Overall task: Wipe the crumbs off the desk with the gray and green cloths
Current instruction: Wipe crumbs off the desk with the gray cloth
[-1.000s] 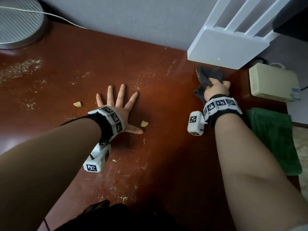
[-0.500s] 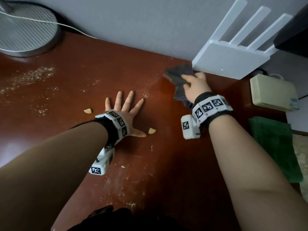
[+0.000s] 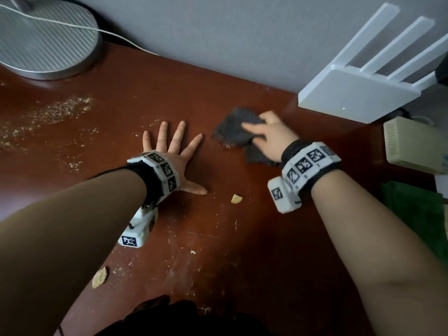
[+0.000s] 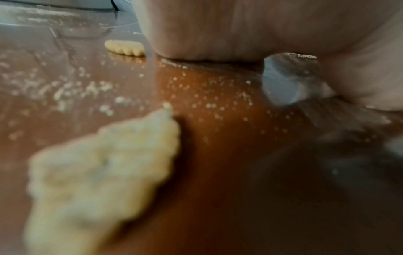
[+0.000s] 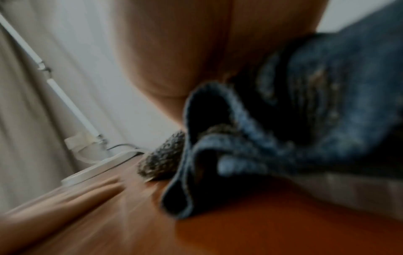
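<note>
My left hand [image 3: 174,154] lies flat on the red-brown desk [image 3: 254,251], fingers spread and holding nothing. To its right, my right hand [image 3: 269,134] grips the bunched gray cloth [image 3: 232,132] and presses it onto the desk; the right wrist view shows the gray cloth [image 5: 283,129] folded under the palm. Fine crumbs [image 3: 60,112] are scattered at the far left. One biscuit piece [image 3: 236,198] lies near my left thumb and another [image 3: 99,277] beside my left forearm. The green cloth [image 3: 417,214] lies at the desk's right edge, untouched.
A white router [image 3: 358,98] stands against the wall at the back right, with a beige box [image 3: 412,146] beside it. A round lamp base [image 3: 46,42] with a white cable sits at the back left. The wall runs along the desk's far edge.
My right hand has swept the gray cloth leftward, away from the router and close to my left hand's fingers. The left hand has stayed flat in place.
</note>
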Motion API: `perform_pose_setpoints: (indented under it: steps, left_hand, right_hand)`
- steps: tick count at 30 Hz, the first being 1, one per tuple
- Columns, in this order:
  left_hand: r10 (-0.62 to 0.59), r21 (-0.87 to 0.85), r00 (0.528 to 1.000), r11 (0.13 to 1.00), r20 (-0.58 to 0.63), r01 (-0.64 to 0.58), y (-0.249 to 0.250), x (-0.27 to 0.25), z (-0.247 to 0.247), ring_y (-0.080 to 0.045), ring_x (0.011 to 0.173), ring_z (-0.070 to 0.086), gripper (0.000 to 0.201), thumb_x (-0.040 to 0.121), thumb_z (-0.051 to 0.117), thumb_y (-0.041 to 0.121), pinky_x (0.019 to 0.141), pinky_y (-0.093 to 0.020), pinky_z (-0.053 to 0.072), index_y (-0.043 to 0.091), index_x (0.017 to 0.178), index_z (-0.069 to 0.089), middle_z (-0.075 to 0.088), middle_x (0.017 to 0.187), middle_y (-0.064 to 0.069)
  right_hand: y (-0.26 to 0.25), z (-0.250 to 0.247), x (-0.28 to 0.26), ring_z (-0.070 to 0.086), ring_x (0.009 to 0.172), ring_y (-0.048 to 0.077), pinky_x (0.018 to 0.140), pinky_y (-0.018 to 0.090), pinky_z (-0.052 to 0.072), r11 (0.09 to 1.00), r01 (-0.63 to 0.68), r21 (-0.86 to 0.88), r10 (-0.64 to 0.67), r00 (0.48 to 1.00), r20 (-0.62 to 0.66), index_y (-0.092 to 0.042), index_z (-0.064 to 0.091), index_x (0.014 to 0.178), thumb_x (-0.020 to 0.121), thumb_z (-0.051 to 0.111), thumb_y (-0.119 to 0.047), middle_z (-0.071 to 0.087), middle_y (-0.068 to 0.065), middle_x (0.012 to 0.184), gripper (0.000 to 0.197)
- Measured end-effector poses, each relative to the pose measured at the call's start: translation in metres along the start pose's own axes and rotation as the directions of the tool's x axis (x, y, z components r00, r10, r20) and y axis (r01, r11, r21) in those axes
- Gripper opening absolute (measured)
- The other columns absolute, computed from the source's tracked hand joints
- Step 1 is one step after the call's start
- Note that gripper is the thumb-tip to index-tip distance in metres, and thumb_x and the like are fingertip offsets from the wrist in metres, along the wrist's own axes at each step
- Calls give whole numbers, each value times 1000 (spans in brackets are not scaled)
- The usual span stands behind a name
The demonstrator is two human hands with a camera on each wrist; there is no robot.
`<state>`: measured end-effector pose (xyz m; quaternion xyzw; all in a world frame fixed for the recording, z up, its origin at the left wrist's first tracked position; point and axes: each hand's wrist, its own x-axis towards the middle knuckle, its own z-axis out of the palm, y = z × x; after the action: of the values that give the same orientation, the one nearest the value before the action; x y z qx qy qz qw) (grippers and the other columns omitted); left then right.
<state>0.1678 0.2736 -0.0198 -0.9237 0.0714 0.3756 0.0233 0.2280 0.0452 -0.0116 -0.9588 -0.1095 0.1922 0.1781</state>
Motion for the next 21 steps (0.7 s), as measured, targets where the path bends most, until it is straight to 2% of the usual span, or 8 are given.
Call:
perform_pose_setpoints:
  steps: [3, 6, 8, 13, 16, 18, 20, 21]
  left_hand:
    - [2, 2, 1000, 1000, 8, -2, 0, -1, 0, -33, 135, -35, 126, 51, 50, 89, 109, -62, -11, 45, 134, -34, -47, 142, 3]
    - [5, 2, 1000, 1000, 13, -5, 0, 0, 0, -34, 134, -36, 126, 51, 49, 90, 109, -63, -11, 45, 134, -34, -47, 141, 3]
    - [8, 2, 1000, 1000, 19, -8, 0, 1, 0, -34, 134, -35, 126, 51, 49, 89, 109, -62, -11, 45, 134, -34, -47, 141, 3]
    - [10, 1, 1000, 1000, 5, -10, 1, 3, 1, -34, 135, -35, 126, 51, 49, 90, 109, -63, -10, 45, 134, -34, -47, 142, 3]
    - [11, 11, 1000, 1000, 0, -11, 0, 3, 3, -34, 134, -35, 126, 50, 48, 91, 109, -63, -9, 45, 133, -35, -48, 141, 2]
    - [11, 10, 1000, 1000, -6, -11, 0, 4, 3, -34, 135, -35, 126, 50, 47, 91, 109, -63, -8, 46, 133, -35, -48, 141, 3]
    - [11, 7, 1000, 1000, -4, -11, -1, 4, 3, -34, 135, -35, 126, 48, 47, 92, 109, -63, -9, 47, 132, -35, -48, 141, 3]
    - [10, 5, 1000, 1000, -3, -10, -1, 4, 3, -34, 134, -35, 126, 48, 47, 92, 109, -63, -9, 47, 132, -35, -48, 141, 3]
  right_hand:
    - [12, -17, 35, 43, 125, 27, 94, 24, 35, 941, -282, 188, 327, 900, -287, -18, 42, 137, 94, 46, -17, 37, 7, 134, 43]
    - [7, -26, 57, 28, 132, 34, 108, 41, 29, 838, -541, -73, 525, 835, -166, -22, 26, 147, 93, 47, -17, 19, 14, 147, 58]
    - [2, -25, 59, 27, 132, 34, 108, 41, 29, 849, -509, -143, 489, 859, -152, -26, 27, 145, 93, 49, -17, 16, 12, 147, 58]
    - [-7, 0, 24, 45, 122, 19, 94, 13, 31, 994, -70, 81, 71, 997, -10, -23, 48, 133, 90, 52, -23, 39, 3, 137, 43]
    - [-10, 1, -4, 38, 125, 14, 105, 17, 25, 991, 134, -1, -129, 958, 256, -31, 52, 132, 93, 47, -7, 32, -1, 141, 46]
    - [-3, -13, -8, 38, 125, 17, 103, 12, 20, 992, 121, 20, -122, 961, 248, -27, 53, 131, 93, 44, 0, 34, 4, 137, 48]
    - [13, -24, -1, 40, 127, 24, 105, 14, 20, 998, -33, 52, 31, 999, 37, -24, 52, 133, 93, 43, -1, 34, 10, 138, 47]
    - [20, -27, 3, 40, 127, 27, 109, 20, 22, 986, -152, 75, 158, 985, -73, -26, 50, 135, 94, 42, -5, 30, 10, 141, 46]
